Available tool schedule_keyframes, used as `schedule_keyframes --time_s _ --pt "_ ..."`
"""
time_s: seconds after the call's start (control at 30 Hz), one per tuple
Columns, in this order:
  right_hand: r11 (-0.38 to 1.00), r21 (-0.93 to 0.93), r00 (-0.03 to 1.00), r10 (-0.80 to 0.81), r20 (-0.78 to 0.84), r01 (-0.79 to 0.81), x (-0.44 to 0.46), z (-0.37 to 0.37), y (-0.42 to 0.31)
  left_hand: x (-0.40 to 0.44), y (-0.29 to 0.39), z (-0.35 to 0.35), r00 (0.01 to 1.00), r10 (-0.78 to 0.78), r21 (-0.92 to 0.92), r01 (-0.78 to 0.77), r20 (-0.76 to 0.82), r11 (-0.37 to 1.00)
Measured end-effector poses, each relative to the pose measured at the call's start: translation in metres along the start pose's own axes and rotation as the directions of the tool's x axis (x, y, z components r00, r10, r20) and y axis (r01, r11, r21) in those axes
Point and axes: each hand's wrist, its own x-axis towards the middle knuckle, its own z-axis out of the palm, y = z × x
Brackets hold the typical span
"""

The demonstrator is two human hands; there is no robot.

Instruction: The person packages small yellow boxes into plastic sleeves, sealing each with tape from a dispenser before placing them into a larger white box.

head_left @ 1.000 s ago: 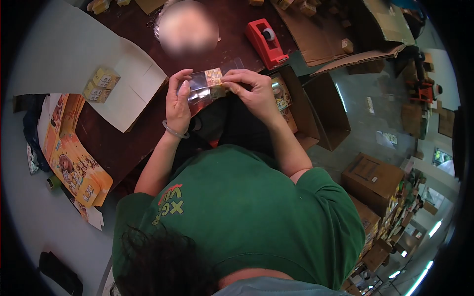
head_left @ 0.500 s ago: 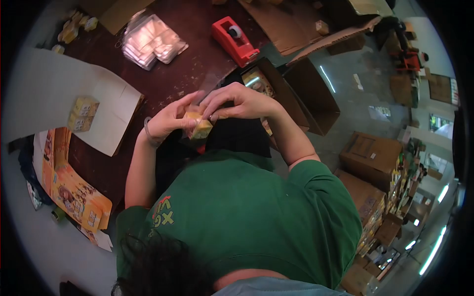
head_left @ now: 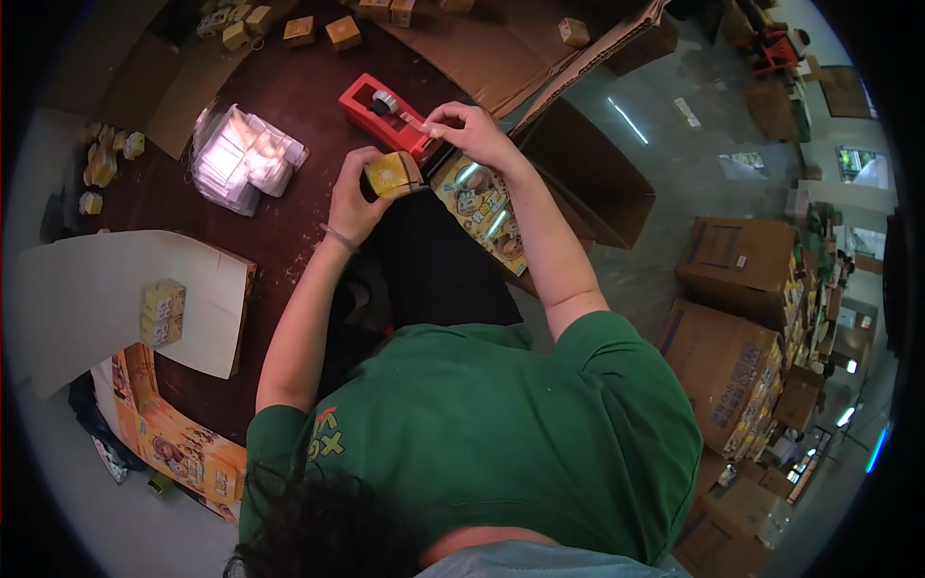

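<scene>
Yellow box point(head_left: 390, 175): held by left hand point(head_left: 352, 197), fingers round it, beside red dispenser point(head_left: 405, 141). Right hand point(head_left: 470, 133): fingers pinched on tape strip point(head_left: 412, 120), apparently not yet on box. Done, seemingly: stacked boxes point(head_left: 162, 314) on white card point(head_left: 212, 318). Remaining, presumably: loose boxes point(head_left: 343, 34) on surface point(head_left: 313, 116).

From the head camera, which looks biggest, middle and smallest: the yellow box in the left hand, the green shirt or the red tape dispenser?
1. Green shirt
2. Red tape dispenser
3. Yellow box in the left hand
</scene>
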Motion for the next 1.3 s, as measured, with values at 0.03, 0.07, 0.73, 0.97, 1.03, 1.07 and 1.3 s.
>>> schedule_keyframes --time_s 0.03,0.07,0.73,0.97,1.03,1.07,1.3 --pt "1.000 0.013 1.000 0.009 -0.008 -0.009 0.001 0.000 0.001 0.003 0.007 0.003 0.997 0.066 0.011 -0.065 -0.032 0.998" --pt "1.000 0.025 1.000 0.017 -0.018 -0.016 0.001 0.000 0.002 0.005 0.011 0.005 0.989 0.134 0.023 -0.132 -0.063 0.991" --pt "0.763 -0.531 0.924 -0.365 0.115 0.368 0.314 0.096 -0.086 -0.031 -0.019 -0.046 0.954 -0.197 -0.093 0.180 -0.227 0.979" --pt "0.653 -0.670 0.889 -0.458 0.023 0.354 0.400 0.152 -0.063 -0.033 -0.025 -0.050 0.968 -0.168 0.046 0.179 -0.187 0.983" --pt "0.769 -0.582 0.941 -0.339 -0.018 0.265 0.378 0.145 -0.069 -0.032 -0.023 -0.050 0.966 -0.177 0.045 0.189 -0.190 0.981" --pt "0.846 -0.500 0.971 -0.237 -0.039 0.186 0.366 0.139 -0.073 -0.031 -0.021 -0.051 0.963 -0.193 0.035 0.203 -0.188 0.979" --pt "0.894 0.445 0.998 -0.063 -0.011 0.061 0.226 0.134 -0.105 -0.033 -0.025 -0.049 0.965 -0.159 -0.110 0.139 -0.210 0.984"
